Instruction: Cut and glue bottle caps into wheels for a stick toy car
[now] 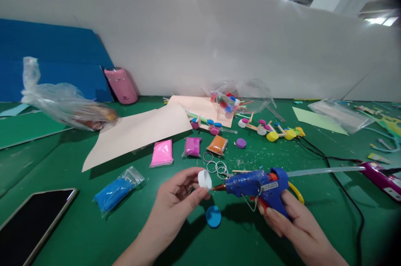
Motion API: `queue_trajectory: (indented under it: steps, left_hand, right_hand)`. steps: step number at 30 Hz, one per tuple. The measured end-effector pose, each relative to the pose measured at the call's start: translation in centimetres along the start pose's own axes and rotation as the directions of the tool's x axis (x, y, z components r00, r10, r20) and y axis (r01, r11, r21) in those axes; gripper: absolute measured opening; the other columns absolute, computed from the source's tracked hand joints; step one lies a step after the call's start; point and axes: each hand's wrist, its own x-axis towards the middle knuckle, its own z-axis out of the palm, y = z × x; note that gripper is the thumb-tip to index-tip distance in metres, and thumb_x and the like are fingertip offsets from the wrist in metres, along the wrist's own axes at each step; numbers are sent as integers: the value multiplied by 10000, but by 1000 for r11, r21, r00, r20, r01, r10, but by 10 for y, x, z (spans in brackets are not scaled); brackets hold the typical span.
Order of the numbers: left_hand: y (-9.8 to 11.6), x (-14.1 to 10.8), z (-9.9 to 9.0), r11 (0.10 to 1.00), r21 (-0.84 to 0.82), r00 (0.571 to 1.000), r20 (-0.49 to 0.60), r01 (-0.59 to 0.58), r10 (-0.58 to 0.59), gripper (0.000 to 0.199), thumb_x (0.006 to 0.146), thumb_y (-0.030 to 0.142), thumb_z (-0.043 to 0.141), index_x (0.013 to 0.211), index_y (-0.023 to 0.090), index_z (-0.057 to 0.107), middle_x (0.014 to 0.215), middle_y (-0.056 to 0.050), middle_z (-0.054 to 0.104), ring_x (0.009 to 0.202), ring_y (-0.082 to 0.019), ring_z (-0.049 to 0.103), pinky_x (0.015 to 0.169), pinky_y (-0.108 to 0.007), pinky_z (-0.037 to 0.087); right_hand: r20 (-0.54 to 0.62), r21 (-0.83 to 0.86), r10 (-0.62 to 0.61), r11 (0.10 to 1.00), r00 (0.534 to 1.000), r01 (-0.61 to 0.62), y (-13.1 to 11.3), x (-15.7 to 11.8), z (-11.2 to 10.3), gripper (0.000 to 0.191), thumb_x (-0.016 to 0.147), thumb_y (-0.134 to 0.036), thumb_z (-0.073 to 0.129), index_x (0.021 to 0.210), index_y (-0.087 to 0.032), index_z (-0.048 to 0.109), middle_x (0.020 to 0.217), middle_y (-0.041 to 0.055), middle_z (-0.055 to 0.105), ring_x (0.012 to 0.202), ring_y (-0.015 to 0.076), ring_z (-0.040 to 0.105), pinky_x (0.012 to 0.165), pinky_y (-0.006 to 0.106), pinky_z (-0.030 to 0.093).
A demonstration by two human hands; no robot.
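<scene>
Between the thumb and fingers of my left hand (178,199) is a white bottle cap (204,179), tilted with its side toward the right. My right hand (291,216) is wrapped round the handle of a blue hot glue gun (250,183), fingers at its orange trigger. The gun's copper-coloured nozzle (219,188) points left and is at the cap's edge; whether they touch I cannot tell. A clear glue stick (326,171) sticks out of the gun's back. Below the nozzle a blue bottle cap (213,216) lies on the green table (244,241).
Clay packets in pink (162,153), purple (192,147), orange (217,145) and blue (117,190) lie around. Behind the gun are rings (221,168), a purple cap (241,143) and stick-and-cap models (266,130). A phone (34,224) lies left; a black cable (347,197) runs right.
</scene>
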Motion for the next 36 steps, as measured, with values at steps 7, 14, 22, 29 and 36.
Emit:
queue_trajectory:
  steps: [7,14,22,29,36]
  left_hand:
    - [3,-1,1,1000,9,1000,-17,15,-15,248,691,222,632,931,179,587,778,-26,667,654,-132,618,633,-246,506]
    - [3,0,4,1000,-1,999,-30,14,-14,233,661,218,656,886,183,604,749,-9,658,650,-121,607,630,-232,504]
    - [2,0,3,1000,3,999,-27,24,-24,225,649,197,661,868,184,610,710,7,648,621,-115,603,615,-221,501]
    - [-2,1,4,1000,10,1000,-24,7,-7,245,633,180,671,871,182,615,726,1,643,622,-112,590,618,-227,507]
    - [-6,0,2,1000,18,1000,7,11,-11,263,637,183,675,890,184,606,745,4,630,653,-106,580,631,-217,506]
  right_hand:
    - [-35,-10,-4,1000,999,3,-4,0,2,191,802,-384,493,877,-217,548,721,24,536,541,123,423,469,220,382]
    - [-21,-48,-12,999,1000,11,-3,1,0,208,812,-395,473,879,-208,536,722,27,532,531,120,414,462,222,366]
    - [-29,38,-5,999,1000,6,-4,3,2,202,815,-376,488,917,-206,529,713,22,535,541,108,414,473,211,371]
    - [-4,76,36,996,999,-36,-7,4,3,220,814,-400,483,936,-218,515,722,10,514,556,106,399,489,215,364]
    - [-1,-4,36,999,999,-36,-3,5,-2,228,817,-405,479,937,-212,500,741,11,494,579,110,395,501,218,356]
